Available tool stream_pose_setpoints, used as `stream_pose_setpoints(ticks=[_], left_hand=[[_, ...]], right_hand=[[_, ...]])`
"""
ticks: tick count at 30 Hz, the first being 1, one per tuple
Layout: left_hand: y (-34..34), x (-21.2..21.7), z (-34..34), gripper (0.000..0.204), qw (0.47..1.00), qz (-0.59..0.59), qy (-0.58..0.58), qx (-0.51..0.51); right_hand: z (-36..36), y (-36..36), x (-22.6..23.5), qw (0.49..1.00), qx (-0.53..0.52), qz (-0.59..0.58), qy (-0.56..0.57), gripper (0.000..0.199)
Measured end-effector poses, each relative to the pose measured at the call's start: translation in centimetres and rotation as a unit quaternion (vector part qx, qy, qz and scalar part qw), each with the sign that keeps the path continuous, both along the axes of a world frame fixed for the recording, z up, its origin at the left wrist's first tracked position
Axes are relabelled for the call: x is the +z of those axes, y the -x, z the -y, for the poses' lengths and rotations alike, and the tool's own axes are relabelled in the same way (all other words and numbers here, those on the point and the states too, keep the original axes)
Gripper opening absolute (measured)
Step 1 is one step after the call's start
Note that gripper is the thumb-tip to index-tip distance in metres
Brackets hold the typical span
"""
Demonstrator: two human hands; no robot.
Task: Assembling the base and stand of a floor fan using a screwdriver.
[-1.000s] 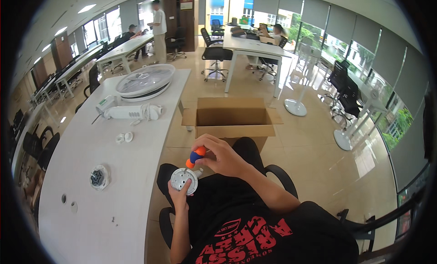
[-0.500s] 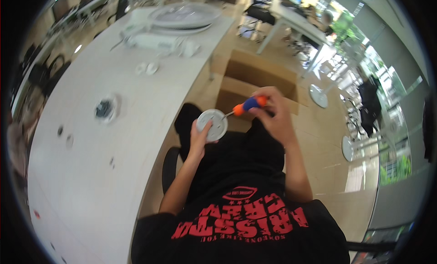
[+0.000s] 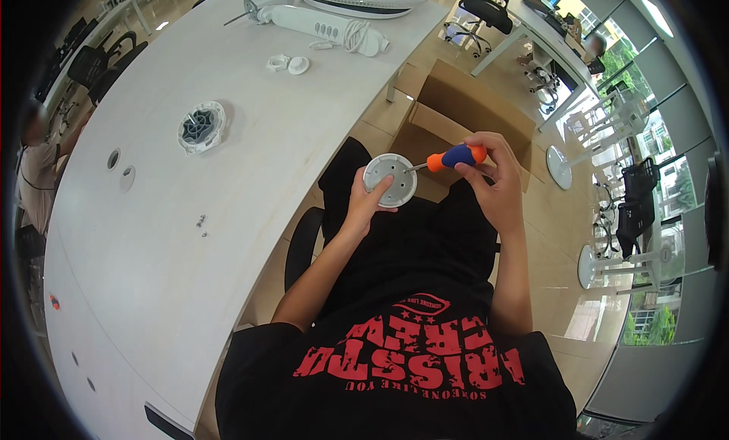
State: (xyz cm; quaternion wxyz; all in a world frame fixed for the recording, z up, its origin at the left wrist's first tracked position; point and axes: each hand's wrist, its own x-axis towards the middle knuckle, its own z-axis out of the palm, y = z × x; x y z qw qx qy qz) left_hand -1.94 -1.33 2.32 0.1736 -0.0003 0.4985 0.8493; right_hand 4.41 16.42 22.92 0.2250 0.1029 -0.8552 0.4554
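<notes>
Head view shows the person seated beside a curved white worktop (image 3: pixel 228 235), both hands raised over the lap. The left hand (image 3: pixel 364 205) has its grip clenched around a round grey disc (image 3: pixel 389 179), thumb pressed on the face so it cannot turn. The right hand (image 3: pixel 493 182) is grasping the orange and blue handle of a screwdriver (image 3: pixel 453 157), its tip set against the disc, which is tilted toward that hand so the tip meets it squarely. An open cardboard box (image 3: pixel 463 121) sits on the floor just ahead. On the worktop lie a round grey-centred part (image 3: pixel 201 126), two small white caps (image 3: pixel 288 63) and a white fan body (image 3: pixel 319 22), well apart from the hands.
</notes>
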Motion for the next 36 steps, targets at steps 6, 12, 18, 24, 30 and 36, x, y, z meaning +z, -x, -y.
stream_pose_setpoints(ticks=[6,12,18,24,30,36], left_hand=[[-0.2,-0.3,-0.2,0.052,1.000,0.001,0.004,-0.009],[-0.4,-0.1,-0.5,0.052,1.000,-0.009,0.007,-0.008],[-0.7,0.0,-0.4,0.052,1.000,-0.007,0.010,-0.011],[-0.6,0.0,-0.4,0.052,1.000,-0.007,0.012,-0.014],[-0.7,0.0,-0.3,0.053,1.000,-0.006,0.009,-0.010],[-0.5,0.1,-0.4,0.053,1.000,-0.012,0.022,-0.011]], right_hand=[[-0.2,-0.4,-0.3,1.000,-0.007,0.009,-0.006,0.032],[-0.7,-0.6,-0.5,1.000,-0.006,0.011,-0.009,0.032],[-0.9,-0.8,-0.4,1.000,-0.015,0.012,-0.014,0.032],[-0.8,-0.6,-0.3,1.000,-0.010,0.009,-0.014,0.032],[-0.3,-0.7,0.0,1.000,-0.015,0.016,-0.022,0.031],[0.2,-0.5,0.1,0.999,-0.009,0.005,-0.035,0.032]])
